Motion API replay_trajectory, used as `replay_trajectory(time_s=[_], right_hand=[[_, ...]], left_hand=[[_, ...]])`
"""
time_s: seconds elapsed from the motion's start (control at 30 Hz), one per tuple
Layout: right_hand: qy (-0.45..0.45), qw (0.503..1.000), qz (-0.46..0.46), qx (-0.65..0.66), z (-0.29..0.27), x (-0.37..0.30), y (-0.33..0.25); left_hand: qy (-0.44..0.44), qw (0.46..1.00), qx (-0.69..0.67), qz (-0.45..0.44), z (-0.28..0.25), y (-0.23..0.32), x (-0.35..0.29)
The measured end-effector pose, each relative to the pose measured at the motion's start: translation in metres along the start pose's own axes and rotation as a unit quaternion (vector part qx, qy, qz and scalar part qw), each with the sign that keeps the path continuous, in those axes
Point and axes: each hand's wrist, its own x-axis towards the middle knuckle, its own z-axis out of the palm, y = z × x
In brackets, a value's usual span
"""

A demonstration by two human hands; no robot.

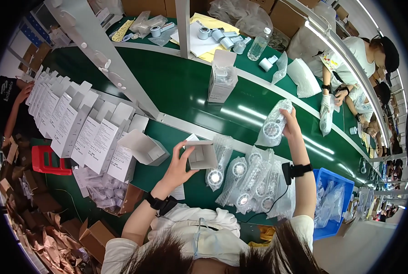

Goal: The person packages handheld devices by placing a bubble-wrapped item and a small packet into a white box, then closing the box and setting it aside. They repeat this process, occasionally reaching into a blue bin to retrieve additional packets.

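Head view: open white box (205, 157) is held in left hand's (177, 168) grip, bubble-wrapped part (270, 130) in right hand's (290, 124); wrapped parts (246, 183) are laid nearby.

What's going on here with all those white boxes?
The person's left hand holds a small open box, while the right hand holds up a bubble-wrapped item, apart from that box. More wrapped items lie in front of the person. Many white boxes stand open to the left, and another box stands farther back, bubble wrap showing at its top.
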Motion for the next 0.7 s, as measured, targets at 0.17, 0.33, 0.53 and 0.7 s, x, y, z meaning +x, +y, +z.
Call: replay_trajectory(time_s=[0.17,0.33,0.53,0.7], right_hand=[[-0.1,0.939,0.093,0.316,0.073,-0.134,-0.026],[0.102,0.933,-0.104,0.328,0.148,-0.201,0.018],[0.213,0.898,-0.379,-0.069,0.168,-0.217,0.077],[0.004,0.77,-0.506,-0.389,0.124,-0.272,0.02]], left_hand=[[0.023,0.999,-0.024,0.023,0.006,-0.005,0.003],[0.012,0.996,-0.016,0.083,0.008,0.031,0.001],[0.081,0.991,-0.101,0.034,0.004,0.038,-0.027],[0.082,0.988,-0.074,0.106,0.005,0.042,-0.045]])
